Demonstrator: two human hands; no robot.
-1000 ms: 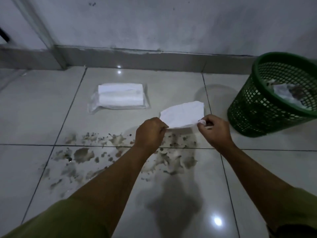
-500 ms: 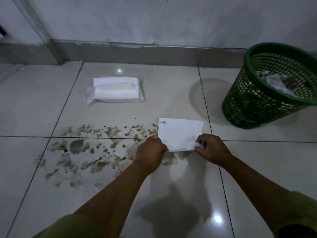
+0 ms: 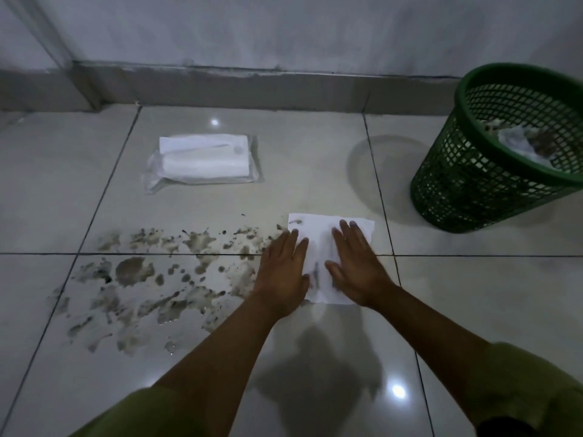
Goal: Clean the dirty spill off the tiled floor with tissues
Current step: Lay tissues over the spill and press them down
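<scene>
From the head camera, a white tissue (image 3: 318, 244) lies spread flat on the pale tiled floor (image 3: 473, 310), over the right end of the brown spill (image 3: 151, 279), which stretches away to the left across a grout line in blotches and specks. The left hand (image 3: 282, 269) rests palm down on the tissue's left edge, fingers straight and together, gripping nothing. The right hand (image 3: 355, 264) lies flat on the tissue's right half, fingers spread a little, likewise pressing rather than holding. A small brown mark shows at the tissue's far left corner. Beyond the spill, well apart from the hands, lies a clear plastic tissue pack (image 3: 202, 162) with white tissues inside; no brand or lettering on it can be read. To the far right a green lattice wastebasket (image 3: 492, 171) stands tilted in view, with crumpled soiled tissues (image 3: 520, 143) inside. Olive sleeves (image 3: 520, 389) cover both upper arms.
</scene>
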